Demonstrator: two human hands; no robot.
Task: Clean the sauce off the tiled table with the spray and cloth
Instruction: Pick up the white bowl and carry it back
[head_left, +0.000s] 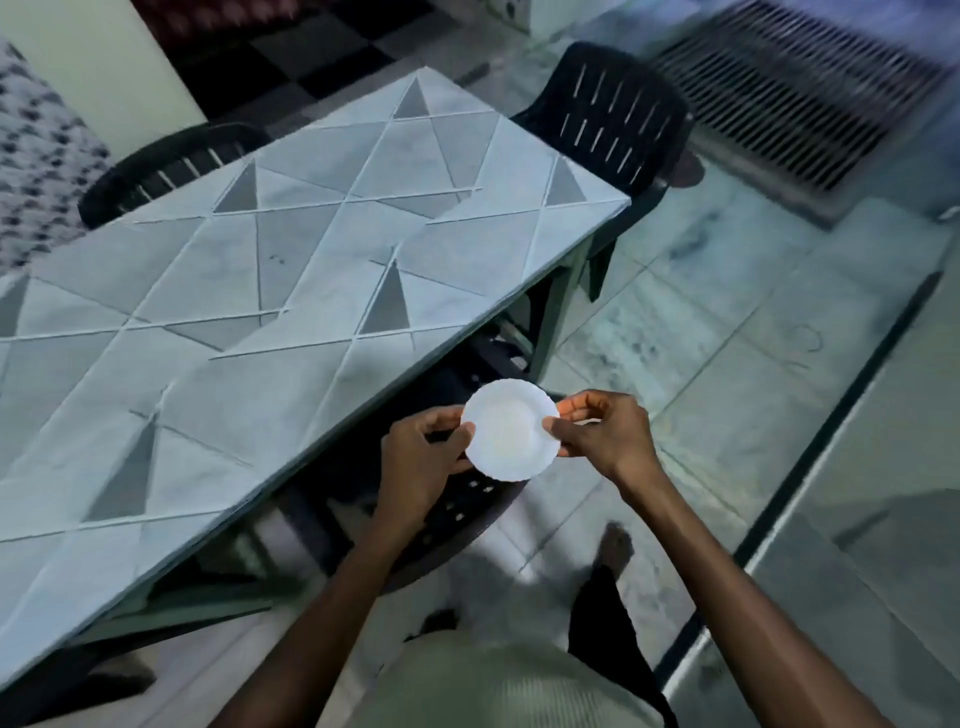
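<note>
Two hands: left hand (423, 457), right hand (605, 431) | fingers pinching one white plate (510, 428) | one tiled table (234, 322) | three chairs

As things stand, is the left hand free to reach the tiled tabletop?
Probably not yet: the left hand and right hand both grip the white plate. Nothing blocks the tiled table beside it.

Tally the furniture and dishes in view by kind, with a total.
Tiled table: 1
Dark plastic chairs: 3 (far end, far side, near side under the table edge)
White plate, held by both hands: 1
Total: 5
</note>
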